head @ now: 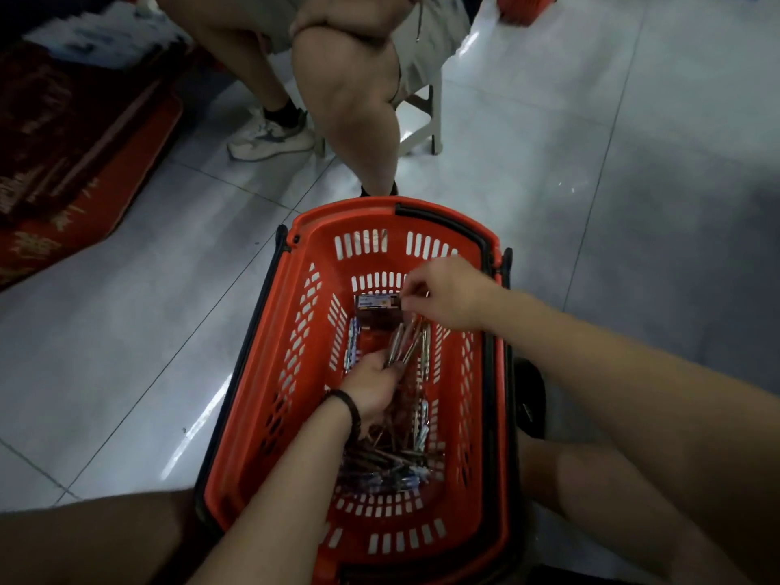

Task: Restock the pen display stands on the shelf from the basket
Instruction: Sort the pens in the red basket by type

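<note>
One orange-red plastic basket (350,209) with slotted walls and two black handles (447,223) folded down along its rim stands on the floor between the wearer's knees. Both of the wearer's hands reach into it. The left hand (371,390), with a dark beaded bracelet (348,405) on its wrist, is low in the middle of the basket; its grip is curled round a bundle of pens (407,339), slim shiny sticks that fan out toward the far end. They are too blurred to count. The right hand (451,293) is at the far right of the basket, with thumb and forefinger pressed together in a pinching grip just beside the right end of one small box (377,301); I cannot tell what, if anything, it pinches. The box lies flat at the far end of the basket bottom. At the near end lies a heap of loose pens (388,462), dark brown and blue, too many and too tangled to count. The floor (591,204) is large glossy pale tiles with thin dark joints and streaks of reflected light. To the far left lies one red rug (63,162) with gold patterning. Beyond the basket a second person (350,99) in pale shorts sits on a pale plastic stool (426,116), wearing a white sneaker (270,137) on one foot. Part of another red basket (523,6) shows at the far right edge.
</note>
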Demonstrator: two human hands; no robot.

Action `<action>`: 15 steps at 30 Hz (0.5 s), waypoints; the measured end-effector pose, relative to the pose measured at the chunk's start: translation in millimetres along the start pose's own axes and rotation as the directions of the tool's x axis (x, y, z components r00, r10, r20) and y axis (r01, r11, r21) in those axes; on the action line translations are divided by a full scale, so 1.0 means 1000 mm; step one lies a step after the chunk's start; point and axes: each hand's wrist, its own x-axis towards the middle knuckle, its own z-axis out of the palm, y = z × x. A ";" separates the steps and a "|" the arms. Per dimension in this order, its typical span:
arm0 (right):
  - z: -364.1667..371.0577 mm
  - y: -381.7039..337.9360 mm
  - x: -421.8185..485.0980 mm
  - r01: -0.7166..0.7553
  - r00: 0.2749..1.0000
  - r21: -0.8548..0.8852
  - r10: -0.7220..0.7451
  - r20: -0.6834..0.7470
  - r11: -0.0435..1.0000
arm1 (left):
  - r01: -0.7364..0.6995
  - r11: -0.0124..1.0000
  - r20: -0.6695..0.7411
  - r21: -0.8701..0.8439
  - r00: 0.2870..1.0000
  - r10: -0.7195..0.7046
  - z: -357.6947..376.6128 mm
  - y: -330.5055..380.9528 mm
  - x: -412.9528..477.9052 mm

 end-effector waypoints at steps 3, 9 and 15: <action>-0.033 0.021 -0.016 0.007 0.954 -0.099 -0.037 -0.299 0.995 | 0.012 0.945 -0.098 0.325 0.995 0.021 0.011 -0.001 0.045; -0.024 0.051 -0.030 -0.048 0.854 0.151 0.119 -0.506 0.987 | 0.119 0.840 -0.256 0.529 0.966 0.025 0.049 -0.013 0.123; 0.005 0.051 -0.017 -0.077 0.782 0.104 0.125 -0.610 0.992 | 0.043 0.791 -0.286 0.610 0.943 0.169 0.076 -0.030 0.186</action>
